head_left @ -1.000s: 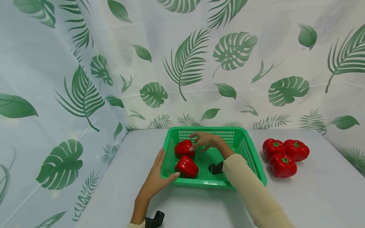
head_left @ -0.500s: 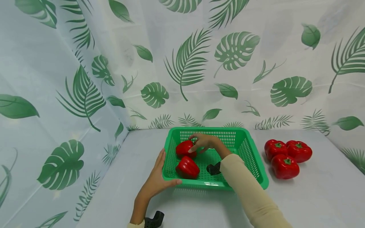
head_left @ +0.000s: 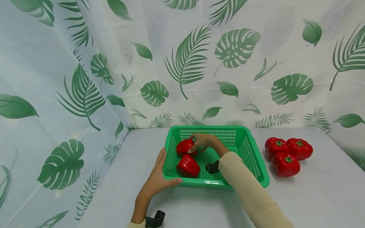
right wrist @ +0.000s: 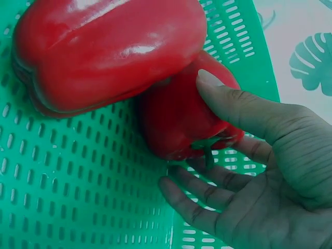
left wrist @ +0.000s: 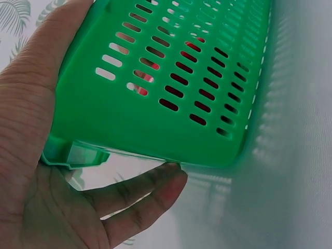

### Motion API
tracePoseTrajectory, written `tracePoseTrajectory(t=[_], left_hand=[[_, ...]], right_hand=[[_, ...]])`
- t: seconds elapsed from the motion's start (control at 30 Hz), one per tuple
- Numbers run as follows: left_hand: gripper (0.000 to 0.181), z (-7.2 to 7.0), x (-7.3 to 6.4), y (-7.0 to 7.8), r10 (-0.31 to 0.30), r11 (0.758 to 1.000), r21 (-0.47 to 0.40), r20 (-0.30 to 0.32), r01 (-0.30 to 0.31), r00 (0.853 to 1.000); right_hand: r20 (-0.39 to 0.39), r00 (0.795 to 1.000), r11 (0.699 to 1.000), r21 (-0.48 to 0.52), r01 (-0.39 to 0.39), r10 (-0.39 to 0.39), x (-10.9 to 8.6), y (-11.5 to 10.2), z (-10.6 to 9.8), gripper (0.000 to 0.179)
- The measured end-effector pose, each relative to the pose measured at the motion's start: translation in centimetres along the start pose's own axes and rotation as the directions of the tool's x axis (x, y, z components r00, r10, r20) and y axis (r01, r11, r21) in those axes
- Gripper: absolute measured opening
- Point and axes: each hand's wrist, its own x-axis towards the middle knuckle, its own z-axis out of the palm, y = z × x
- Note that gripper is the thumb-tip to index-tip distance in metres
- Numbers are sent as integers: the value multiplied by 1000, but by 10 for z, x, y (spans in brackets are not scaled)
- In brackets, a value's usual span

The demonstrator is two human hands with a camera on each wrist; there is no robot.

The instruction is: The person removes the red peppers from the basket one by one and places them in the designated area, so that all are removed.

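Note:
A green perforated plastic basket (head_left: 216,182) stands on the table with two red bell peppers inside its left half. The right hand (head_left: 203,141) reaches in and holds the rear pepper (head_left: 184,147) near its stem end. In the right wrist view its thumb presses the skin of that pepper (right wrist: 179,111), and part of the index finger is hidden behind it. The front pepper (head_left: 188,166) lies on its side close by. At the basket's front left corner the left hand (head_left: 156,180) spreads, thumb along the front rim and straight fingers against the left side.
Three more red bell peppers (head_left: 286,164) sit clustered on the table to the right of the basket. White cloth (head_left: 194,63) printed with green leaves hangs behind and at the left. A black wrist camera (head_left: 212,167) on the right arm overlaps the basket floor.
The left thumb has come down along the front rim. The right hand has moved slightly in on the rear pepper. The basket and peppers otherwise shift only with the head camera.

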Motion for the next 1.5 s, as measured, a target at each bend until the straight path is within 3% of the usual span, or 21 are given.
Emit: tracePoseTrajectory(t=[0.4, 0.87, 1.17, 1.5], left_hand=[[116, 4, 2, 1, -6, 999, -41, -1, 6, 1000], [115, 3, 0, 2, 11, 997, -72, -11, -12, 1000], [114, 2, 1, 2, 10, 998, -70, -18, -11, 1000], [115, 3, -1, 4, -12, 997, -70, -19, 11, 1000]], right_hand=[[-3, 1000, 999, -27, 18, -18, -11, 2, -4, 79], [4, 999, 997, 66, 37, -37, -27, -5, -18, 75], [-67, 992, 993, 47, 109, -106, -48, -9, -33, 74], [-155, 959, 958, 121, 258, -239, -62, 1, -44, 71]])
